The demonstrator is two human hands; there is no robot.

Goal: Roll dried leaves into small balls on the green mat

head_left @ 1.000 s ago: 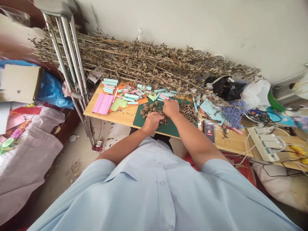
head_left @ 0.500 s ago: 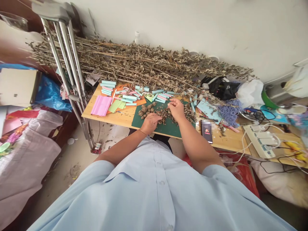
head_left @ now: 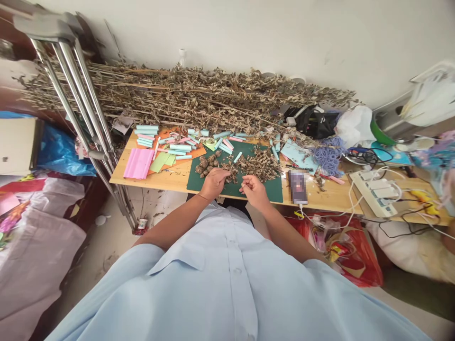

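A green cutting mat (head_left: pixel 273 193) lies on the wooden table. On its left part sits a cluster of brown balls of dried leaf (head_left: pixel 206 164). My left hand (head_left: pixel 214 183) is just in front of these balls, fingers curled together beside a small heap of crumbled dried leaves (head_left: pixel 232 171). Near the mat's front edge, my right hand (head_left: pixel 255 191) is closed with thumb and fingertips together. Whatever either hand pinches is too small or hidden to tell. A larger pile of dried leaves (head_left: pixel 262 163) lies beyond my right hand, with a light-blue paper roll (head_left: pixel 238 157) nearby.
Long dried leafy stalks (head_left: pixel 199 92) cover the table's back. Blue and pink paper rolls (head_left: pixel 180 147) and a pink sheet (head_left: pixel 138 163) are left. A phone (head_left: pixel 298 187), purple yarn (head_left: pixel 329 156) and power strip (head_left: pixel 373 192) are right. Metal crutches (head_left: pixel 81 94) stand left.
My right hand has come down from over the leaves toward the mat's front edge, uncovering the pile and a blue roll. My left hand stays by the balls. The view has turned slightly right.
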